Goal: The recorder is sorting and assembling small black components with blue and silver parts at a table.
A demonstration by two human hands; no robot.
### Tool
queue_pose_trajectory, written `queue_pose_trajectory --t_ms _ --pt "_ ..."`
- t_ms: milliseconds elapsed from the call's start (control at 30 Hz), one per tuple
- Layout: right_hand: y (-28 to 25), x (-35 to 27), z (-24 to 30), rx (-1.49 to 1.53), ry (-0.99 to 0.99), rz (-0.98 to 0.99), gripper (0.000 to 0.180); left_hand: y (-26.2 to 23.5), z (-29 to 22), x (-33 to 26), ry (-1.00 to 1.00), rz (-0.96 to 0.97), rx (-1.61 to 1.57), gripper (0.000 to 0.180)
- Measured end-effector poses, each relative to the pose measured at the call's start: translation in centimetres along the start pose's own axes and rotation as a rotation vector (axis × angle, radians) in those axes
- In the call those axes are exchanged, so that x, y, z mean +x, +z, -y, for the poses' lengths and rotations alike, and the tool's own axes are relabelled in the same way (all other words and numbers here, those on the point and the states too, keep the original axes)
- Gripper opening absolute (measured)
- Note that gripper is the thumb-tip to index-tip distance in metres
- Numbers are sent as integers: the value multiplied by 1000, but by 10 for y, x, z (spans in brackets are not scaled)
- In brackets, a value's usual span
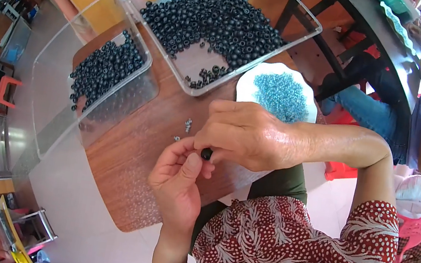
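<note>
Red patterned sleeve [306, 255] fills the lower foreground, nearest the lens. Going left to right: clear plastic tray [54, 86] at far left, holding a heap of black beads [106, 67]. Second clear tray [294, 8] beside it, with a larger heap of the same black beads [221, 21]. Wooden tabletop [122, 173] under both. Left hand [178, 181] raised, fingers curled, thumb and fingertips pinching toward a single black bead [206, 154]. Right hand [245, 134] meets it from above, fingertips closed on the same bead; which hand bears it cannot be told, possibly both. Small silvery bits [187, 125] lie on the wood just left of the hands. White dish [247, 85] of blue beads [281, 96] behind the right hand.
</note>
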State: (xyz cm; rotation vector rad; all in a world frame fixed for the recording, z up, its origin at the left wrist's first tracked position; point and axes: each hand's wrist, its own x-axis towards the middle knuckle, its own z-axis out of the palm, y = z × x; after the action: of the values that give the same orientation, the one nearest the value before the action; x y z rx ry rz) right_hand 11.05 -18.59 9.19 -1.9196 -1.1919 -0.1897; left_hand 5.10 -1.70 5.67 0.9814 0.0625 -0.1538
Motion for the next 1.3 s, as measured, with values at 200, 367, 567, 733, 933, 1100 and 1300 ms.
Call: queue_pose_trajectory --t_ms 200,367,567,733,933,1100,1300 --pt "21 -13 4 122 110 -68 24 -12 14 -12 40 -38 -40 25" --pt "36 -21 13 196 243 -169 21 -17 19 -15 -52 -17 -252 26" --pt "49 -33 13 320 327 -239 26 -25 33 -12 -195 62 -468 28" --pt "58 -44 14 367 446 -293 29 -30 40 -14 -298 55 -513 29" --pt "60 -47 13 532 502 -240 26 -44 38 -19 -372 145 -454 27" --pt "65 -50 15 638 576 -220 25 -47 39 -21 -393 117 -439 28" --pt "71 -51 18 281 373 -208 24 -52 40 -30 -409 65 -411 28"
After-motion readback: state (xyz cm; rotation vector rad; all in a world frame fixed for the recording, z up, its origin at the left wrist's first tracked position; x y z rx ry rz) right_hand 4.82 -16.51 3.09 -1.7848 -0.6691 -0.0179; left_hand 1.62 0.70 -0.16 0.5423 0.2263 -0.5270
